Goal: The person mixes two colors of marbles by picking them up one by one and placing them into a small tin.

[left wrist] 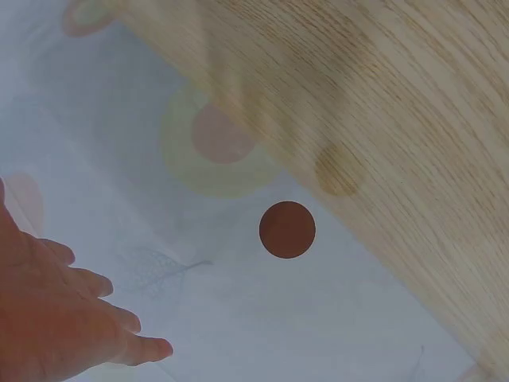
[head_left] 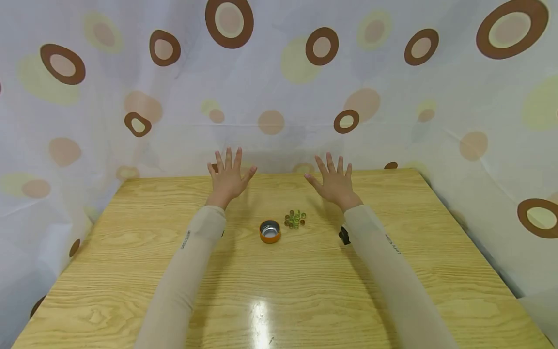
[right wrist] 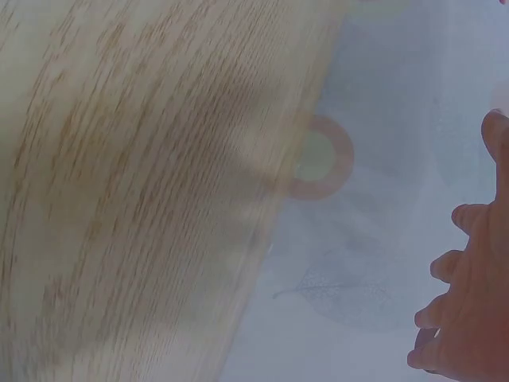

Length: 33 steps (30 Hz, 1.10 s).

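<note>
Both hands reach forward above the table's far part, fingers spread and holding nothing. My left hand (head_left: 228, 182) is to the left of a small orange bowl (head_left: 270, 237) with a shiny metal inside. On the other side, my right hand (head_left: 335, 184) has its thumb pointing inward. Between the forearms, a small cluster of green and brown glassy beads (head_left: 295, 219) lies just right of the bowl. In the left wrist view the left hand (left wrist: 71, 310) shows at the lower left; in the right wrist view the right hand (right wrist: 469, 286) shows at the right edge.
The wooden table (head_left: 279, 276) ends at a pale curtain (head_left: 270, 87) printed with brown, pink and yellow circles, which also runs along both sides. A black strap piece (head_left: 344, 236) shows at the right wrist. Light glares off the table's front.
</note>
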Tool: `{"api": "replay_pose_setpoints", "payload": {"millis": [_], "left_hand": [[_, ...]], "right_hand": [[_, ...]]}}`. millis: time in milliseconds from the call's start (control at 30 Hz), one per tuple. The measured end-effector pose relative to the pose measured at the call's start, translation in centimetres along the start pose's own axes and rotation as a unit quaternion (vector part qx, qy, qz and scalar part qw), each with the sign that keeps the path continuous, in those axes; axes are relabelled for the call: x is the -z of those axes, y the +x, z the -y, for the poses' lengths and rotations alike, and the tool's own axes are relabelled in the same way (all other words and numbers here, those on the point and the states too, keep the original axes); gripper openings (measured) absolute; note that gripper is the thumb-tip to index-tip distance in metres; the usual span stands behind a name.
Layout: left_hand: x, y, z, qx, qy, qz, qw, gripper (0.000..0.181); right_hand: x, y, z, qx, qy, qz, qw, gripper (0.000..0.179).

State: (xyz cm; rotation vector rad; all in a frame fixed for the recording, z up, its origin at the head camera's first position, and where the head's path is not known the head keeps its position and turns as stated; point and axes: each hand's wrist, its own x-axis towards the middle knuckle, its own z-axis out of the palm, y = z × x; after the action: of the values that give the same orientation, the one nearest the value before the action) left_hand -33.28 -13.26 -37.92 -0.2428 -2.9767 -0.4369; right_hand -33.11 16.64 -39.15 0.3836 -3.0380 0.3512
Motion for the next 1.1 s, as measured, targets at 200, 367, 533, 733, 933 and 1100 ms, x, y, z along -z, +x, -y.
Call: {"api": "replay_pose_setpoints", "payload": {"millis": [200,367,533,733,933,1100], "left_hand": [[0.1,-0.2,0.0,-0.003,-0.005,0.013,0.9999,0.079],[0.2,-0.6,0.0,-0.001,-0.008,0.013,0.9999,0.079],[0.2,-0.7,0.1,0.001,-0.002,0.019,0.9998,0.079],[0.2,-0.8,0.1,-0.001,0.001,0.018,0.9998,0.079],[0.4,-0.9,-0.1,-0.006,-0.002,0.014,0.9999,0.078],[0.9,-1.2,-0.5,-0.012,-0.014,0.004,0.9998,0.077]], "right_hand": [[0.1,-0.2,0.0,0.002,0.008,0.006,0.9999,0.08],[-0.1,-0.3,0.0,0.003,0.01,0.004,0.9999,0.079],[0.0,-0.4,0.2,0.009,0.013,-0.003,0.9999,0.078],[0.1,-0.5,0.2,0.013,0.022,-0.009,0.9996,0.077],[-0.1,-0.4,0.1,0.014,0.021,-0.013,0.9996,0.079],[-0.1,-0.5,0.2,0.018,0.019,-0.023,0.9994,0.079]]}}
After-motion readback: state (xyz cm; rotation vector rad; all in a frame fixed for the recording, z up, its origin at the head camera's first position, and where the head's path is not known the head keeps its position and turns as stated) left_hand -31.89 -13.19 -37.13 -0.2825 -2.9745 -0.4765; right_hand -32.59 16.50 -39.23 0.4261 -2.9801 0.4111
